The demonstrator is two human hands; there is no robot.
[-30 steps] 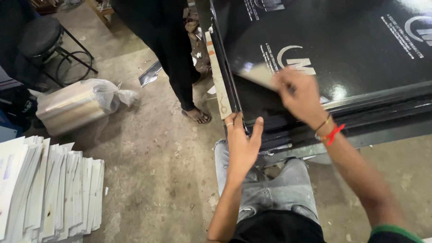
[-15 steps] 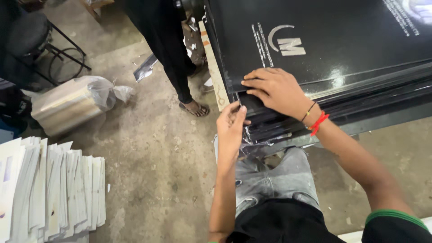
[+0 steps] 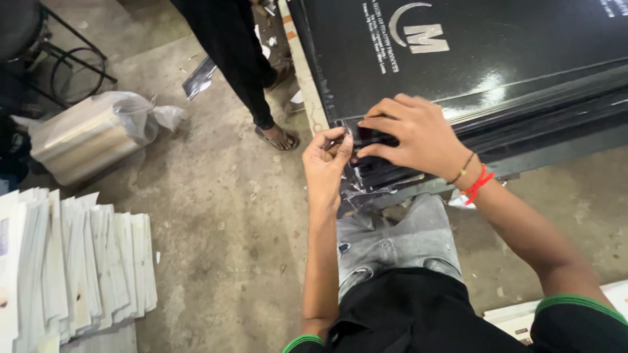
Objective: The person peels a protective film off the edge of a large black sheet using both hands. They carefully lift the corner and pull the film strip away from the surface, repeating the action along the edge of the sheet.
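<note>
Pinching the near corner of a stack of glossy black sheets (image 3: 497,59), the left hand (image 3: 327,167) closes thumb and fingers on its edge while the right hand (image 3: 418,140) lies flat, fingers spread, atop it, beside rough concrete floor (image 3: 216,216), fanned white paper bundles (image 3: 78,261) and a standing person's sandalled foot (image 3: 278,137).

A print workshop: stacked glossy black sheets (image 3: 497,59), white paper piles (image 3: 72,261), concrete floor (image 3: 222,216)

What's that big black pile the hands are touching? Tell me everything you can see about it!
The black stack is many large glossy sheets, apparently printed card or paper, lying flat, edges stepped along the near side. The top sheet is shiny black with pale print and a crescent mark. The right hand presses on its near corner, while the left hand pinches the sheet edges there.
</note>
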